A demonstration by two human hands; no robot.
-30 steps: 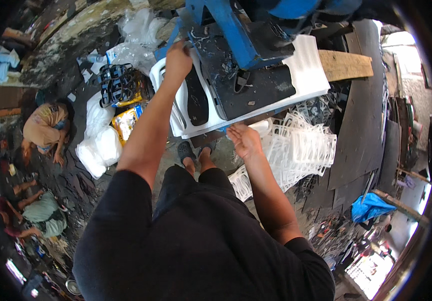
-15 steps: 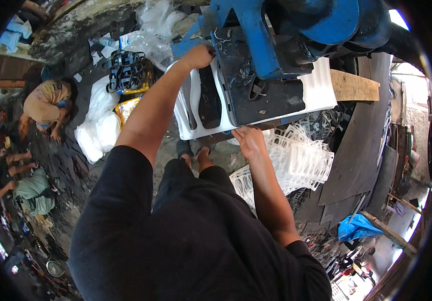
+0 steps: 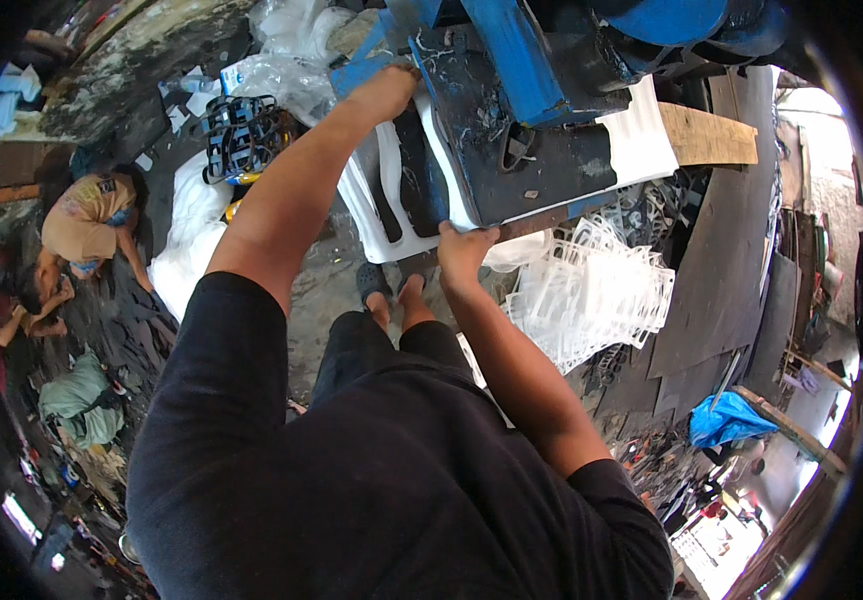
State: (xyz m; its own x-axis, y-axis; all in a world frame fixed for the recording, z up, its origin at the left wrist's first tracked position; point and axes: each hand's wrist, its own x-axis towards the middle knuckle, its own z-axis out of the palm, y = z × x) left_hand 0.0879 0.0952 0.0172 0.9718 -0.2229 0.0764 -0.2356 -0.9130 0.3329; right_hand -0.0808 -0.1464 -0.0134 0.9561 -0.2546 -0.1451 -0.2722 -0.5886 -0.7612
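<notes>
Gripping or merely pressing, I cannot tell which, the right hand bends its fingers at the near edge of the white sheet, just beside the near left corner of the black plate. The left hand is curled near the plate's far left corner; its fingertips are hidden, so its hold cannot be told. The sheet, cut with long slots, lies along the left edge of the plate, over the bench's left end; more white shows past the plate's right edge. On the plate lie a dark loop, near its middle, and a pale chip, nearer the near edge. The blue machine stands over its far side. White frames lie piled off the bench's near edge.
</notes>
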